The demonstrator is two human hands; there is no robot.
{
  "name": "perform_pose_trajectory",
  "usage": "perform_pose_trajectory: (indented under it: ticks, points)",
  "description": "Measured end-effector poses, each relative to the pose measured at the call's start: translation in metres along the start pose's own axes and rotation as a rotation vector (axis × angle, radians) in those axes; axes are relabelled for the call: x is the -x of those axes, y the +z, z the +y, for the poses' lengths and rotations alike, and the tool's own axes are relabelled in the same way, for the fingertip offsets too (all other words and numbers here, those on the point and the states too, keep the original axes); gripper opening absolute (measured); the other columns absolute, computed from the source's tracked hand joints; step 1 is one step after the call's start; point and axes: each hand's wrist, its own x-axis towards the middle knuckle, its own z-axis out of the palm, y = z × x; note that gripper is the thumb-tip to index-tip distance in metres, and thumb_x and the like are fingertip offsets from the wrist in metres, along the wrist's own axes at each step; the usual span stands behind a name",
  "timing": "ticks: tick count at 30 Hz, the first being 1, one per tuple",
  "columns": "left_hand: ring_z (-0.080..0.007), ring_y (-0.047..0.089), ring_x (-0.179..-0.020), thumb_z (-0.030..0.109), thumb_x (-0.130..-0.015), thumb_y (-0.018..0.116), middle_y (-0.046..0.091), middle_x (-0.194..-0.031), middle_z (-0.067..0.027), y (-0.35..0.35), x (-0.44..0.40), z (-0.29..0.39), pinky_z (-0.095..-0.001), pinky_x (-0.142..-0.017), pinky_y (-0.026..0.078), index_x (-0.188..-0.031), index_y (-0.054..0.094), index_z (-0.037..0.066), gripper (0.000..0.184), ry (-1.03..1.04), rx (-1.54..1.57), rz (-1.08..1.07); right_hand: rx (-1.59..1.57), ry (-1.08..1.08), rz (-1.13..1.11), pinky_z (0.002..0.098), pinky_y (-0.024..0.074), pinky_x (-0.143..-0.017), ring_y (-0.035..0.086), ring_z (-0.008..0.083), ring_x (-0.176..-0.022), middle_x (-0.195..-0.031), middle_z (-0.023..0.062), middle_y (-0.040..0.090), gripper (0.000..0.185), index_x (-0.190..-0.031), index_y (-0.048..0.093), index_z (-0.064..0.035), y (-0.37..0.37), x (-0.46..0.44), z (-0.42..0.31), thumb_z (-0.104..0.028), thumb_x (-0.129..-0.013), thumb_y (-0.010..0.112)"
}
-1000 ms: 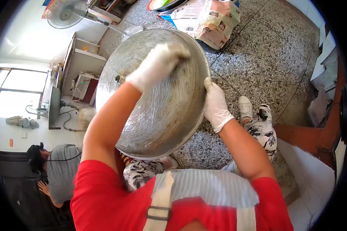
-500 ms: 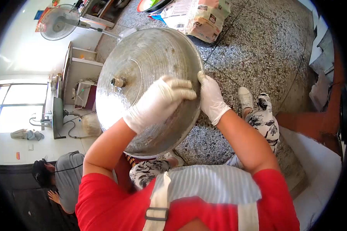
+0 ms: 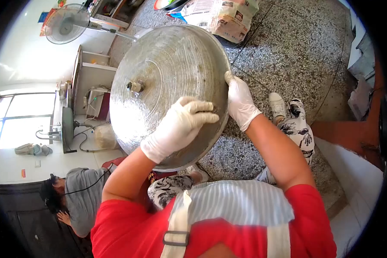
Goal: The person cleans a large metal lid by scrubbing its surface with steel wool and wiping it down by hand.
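A large round metal lid (image 3: 172, 64) with a scuffed, shiny surface stands tilted in front of me. Its small knob (image 3: 135, 87) sticks out left of the middle. My left hand (image 3: 180, 124), in a white glove, lies against the lid between knob and rim. Its fingers are bent and pressed together; whatever may be under them is hidden. At the right edge, my gloved right hand (image 3: 241, 101) grips the rim, with the thumb on the near face and the other fingers mostly out of sight behind it.
A newspaper-covered bundle (image 3: 225, 19) lies on the speckled floor (image 3: 296, 47) beyond the lid. To the left are a standing fan (image 3: 66, 26), a sink (image 3: 67, 127) with hoses, and another person (image 3: 86, 195) bending over. My legs (image 3: 299, 129) flank the lid's lower side.
My left hand has slid a little down the lid towards me and is less blurred. The lid and my right hand on its rim have shifted slightly up and right.
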Motion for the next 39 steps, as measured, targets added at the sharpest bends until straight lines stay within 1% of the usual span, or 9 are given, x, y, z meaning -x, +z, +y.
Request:
perform_pose_trajectory:
  ticks: [5,9,15,18,27,31,34,36,39]
  points:
    - [-0.0279,0.058,-0.106,-0.004,-0.075,0.059,0.066,-0.107,-0.0112,-0.003,-0.045,-0.046,-0.0383,-0.094,0.045,-0.098,0.071,0.012,0.03,0.079,-0.026,0.174,0.014,-0.048,0.088,0.0354,0.0469,-0.085,0.057,0.0204,-0.093,-0.106,0.0137,0.061,0.041,-0.114,0.054,0.0071,0.001,-0.004,0.009,-0.029,-0.101,0.041]
    - [-0.0329,0.061,-0.1,-0.001,-0.079,0.053,0.066,-0.104,-0.0169,-0.012,-0.126,-0.102,-0.0368,-0.093,0.046,-0.102,0.068,0.003,0.028,-0.019,0.025,0.239,0.112,-0.074,0.188,0.0327,0.044,-0.08,0.055,0.0177,-0.084,-0.098,0.0103,0.061,0.038,-0.107,0.059,0.0066,0.004,-0.007,0.007,-0.027,-0.099,0.044]
    - [-0.0313,0.057,-0.108,-0.002,-0.076,0.059,0.064,-0.11,-0.0119,-0.001,-0.058,-0.04,-0.0405,-0.095,0.044,-0.098,0.071,0.014,0.03,-0.001,-0.075,0.13,0.039,-0.041,0.108,0.0335,0.0455,-0.079,0.056,0.0182,-0.083,-0.097,0.0113,0.062,0.038,-0.107,0.059,0.0063,0.002,-0.007,0.004,-0.027,-0.1,0.043]
    - [-0.0332,0.055,-0.101,0.001,-0.076,0.058,0.062,-0.11,-0.0089,0.009,-0.011,-0.008,-0.0405,-0.091,0.047,-0.1,0.07,0.014,0.03,0.007,-0.052,0.032,-0.021,-0.013,0.097,0.0345,0.0482,-0.078,0.057,0.0189,-0.083,-0.098,0.0129,0.062,0.037,-0.108,0.059,0.006,0.01,0.001,0.004,-0.026,-0.1,0.042]
    - [-0.0328,0.06,-0.103,-0.001,-0.08,0.056,0.065,-0.109,-0.0154,-0.004,-0.122,-0.083,-0.0398,-0.093,0.046,-0.1,0.07,0.007,0.026,-0.05,-0.085,0.157,0.12,-0.101,0.22,0.0313,0.0436,-0.075,0.052,0.0157,-0.079,-0.091,0.008,0.061,0.038,-0.102,0.061,0.0073,0.006,-0.009,0.008,-0.027,-0.1,0.044]
    - [-0.0321,0.06,-0.101,-0.003,-0.077,0.06,0.065,-0.109,-0.0139,-0.001,-0.078,-0.054,-0.0404,-0.092,0.047,-0.098,0.071,0.01,0.027,0.026,-0.062,0.184,0.118,-0.081,0.189,0.0326,0.0437,-0.073,0.052,0.0167,-0.078,-0.09,0.0091,0.061,0.039,-0.099,0.06,0.0076,-0.001,-0.018,0.014,-0.028,-0.099,0.045]
    - [-0.0316,0.058,-0.101,-0.004,-0.074,0.061,0.065,-0.107,-0.0085,0.006,-0.018,-0.001,-0.0405,-0.092,0.046,-0.095,0.072,0.016,0.031,0.024,-0.157,-0.004,0.093,-0.091,0.143,0.0335,0.044,-0.072,0.052,0.0172,-0.077,-0.089,0.0101,0.061,0.039,-0.096,0.06,0.0072,0.001,-0.011,0.013,-0.028,-0.099,0.045]
    - [-0.0325,0.058,-0.102,-0.001,-0.077,0.054,0.065,-0.106,-0.01,0.008,-0.009,0.004,-0.0415,-0.091,0.046,-0.096,0.07,0.013,0.028,-0.033,-0.079,-0.031,0.154,-0.154,0.156,0.0341,0.0443,-0.072,0.053,0.0174,-0.076,-0.089,0.0103,0.061,0.038,-0.096,0.061,0.0064,-0.001,-0.013,0.02,-0.028,-0.099,0.045]
    - [-0.0339,0.059,-0.1,0.001,-0.078,0.055,0.065,-0.108,-0.0122,0.005,-0.046,-0.024,-0.0421,-0.089,0.048,-0.097,0.07,0.014,0.028,0.058,-0.028,0.113,-0.085,-0.064,0.145,0.032,0.0442,-0.074,0.052,0.0155,-0.078,-0.091,0.0086,0.061,0.037,-0.102,0.061,0.0069,0.007,-0.007,0.013,-0.027,-0.1,0.045]
